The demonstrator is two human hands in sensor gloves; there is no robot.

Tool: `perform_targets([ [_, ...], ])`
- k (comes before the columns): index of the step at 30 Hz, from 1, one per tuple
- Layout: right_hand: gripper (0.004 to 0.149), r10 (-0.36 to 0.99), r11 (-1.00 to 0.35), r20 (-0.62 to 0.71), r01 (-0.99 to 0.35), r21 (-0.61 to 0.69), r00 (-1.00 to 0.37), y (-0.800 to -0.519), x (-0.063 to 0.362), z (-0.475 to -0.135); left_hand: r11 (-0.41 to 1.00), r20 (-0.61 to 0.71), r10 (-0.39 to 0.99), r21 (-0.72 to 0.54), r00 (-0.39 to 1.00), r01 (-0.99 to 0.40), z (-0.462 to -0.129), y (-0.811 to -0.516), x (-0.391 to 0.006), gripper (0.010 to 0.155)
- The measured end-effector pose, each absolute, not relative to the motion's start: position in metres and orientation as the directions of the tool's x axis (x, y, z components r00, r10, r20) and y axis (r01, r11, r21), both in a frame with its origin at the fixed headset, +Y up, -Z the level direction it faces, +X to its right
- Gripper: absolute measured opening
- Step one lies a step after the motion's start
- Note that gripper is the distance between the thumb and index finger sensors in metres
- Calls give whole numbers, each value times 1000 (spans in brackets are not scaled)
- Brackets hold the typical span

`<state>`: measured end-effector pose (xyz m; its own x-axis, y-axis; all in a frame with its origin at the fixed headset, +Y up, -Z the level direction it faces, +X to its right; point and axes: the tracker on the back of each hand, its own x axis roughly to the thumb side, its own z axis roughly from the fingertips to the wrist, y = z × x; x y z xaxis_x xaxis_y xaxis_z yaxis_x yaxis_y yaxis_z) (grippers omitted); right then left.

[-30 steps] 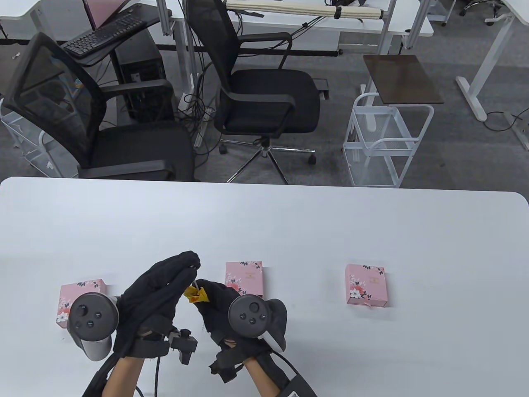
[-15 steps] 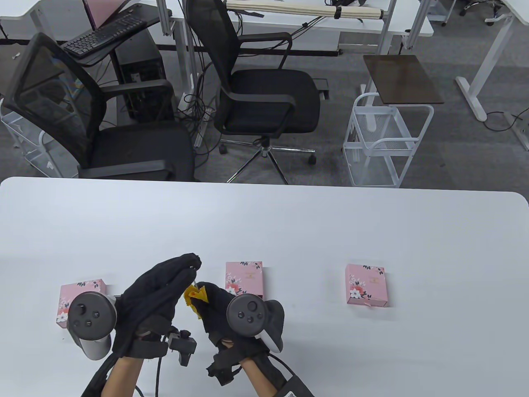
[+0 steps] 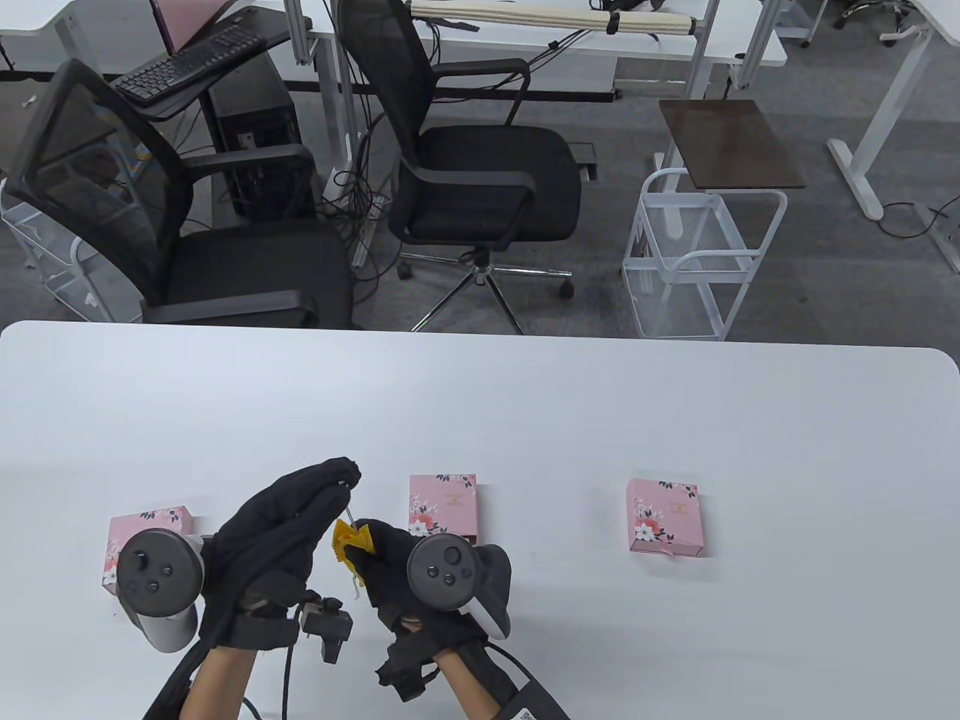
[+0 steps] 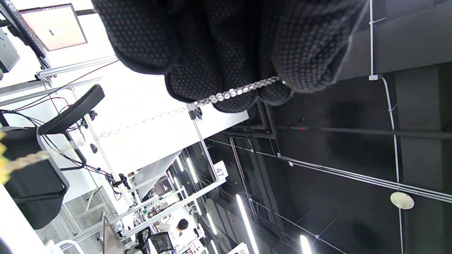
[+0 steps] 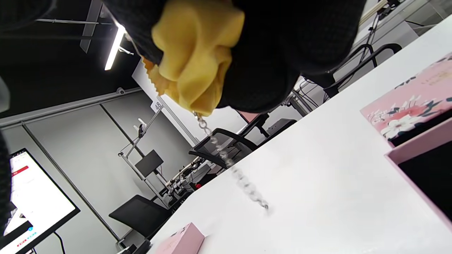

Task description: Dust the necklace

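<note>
Both hands had drifted slightly toward the person since the earlier frames, and more of the chain's free end showed below the cloth. Over the white tabletop (image 3: 525,405), the left hand (image 3: 281,540) pinched one end of the necklace (image 3: 349,513) between its raised fingertips (image 3: 341,474); in the left wrist view the silver chain (image 4: 236,92) ran out from between the gloved fingers (image 4: 197,77) and away toward the lower left. The right hand (image 3: 390,559) gripped a small yellow cloth (image 3: 352,541) bunched around the chain, just below and beside the left fingertips. In the right wrist view the cloth (image 5: 196,60) was squeezed between the curled black fingers (image 5: 272,53), and the chain (image 5: 229,165) came out from under it and hung down, its loose end blurred above the tabletop (image 5: 317,183).

Three pink flowered boxes lay in a row on the tabletop: one (image 3: 150,529) partly hidden behind the left hand's tracker (image 3: 159,574), one (image 3: 442,504) just beyond the right hand's tracker (image 3: 444,574), and one (image 3: 664,517) well apart to the right. In the right wrist view a pink box (image 5: 413,109) sat near the right edge with a dark open part just below it. Beyond the tabletop stood two black office chairs (image 3: 480,180) and a white wire cart (image 3: 697,262).
</note>
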<state>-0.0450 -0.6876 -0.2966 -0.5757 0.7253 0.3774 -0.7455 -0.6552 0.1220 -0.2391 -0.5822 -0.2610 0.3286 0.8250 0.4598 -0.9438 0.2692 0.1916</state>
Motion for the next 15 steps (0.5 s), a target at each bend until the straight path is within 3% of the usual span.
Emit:
perform_targets([
  [15,39,717,-685,355,-701,199,-600,-698,-50,-298,201,484,828,213,282,-956,-258,-578,-250,36],
])
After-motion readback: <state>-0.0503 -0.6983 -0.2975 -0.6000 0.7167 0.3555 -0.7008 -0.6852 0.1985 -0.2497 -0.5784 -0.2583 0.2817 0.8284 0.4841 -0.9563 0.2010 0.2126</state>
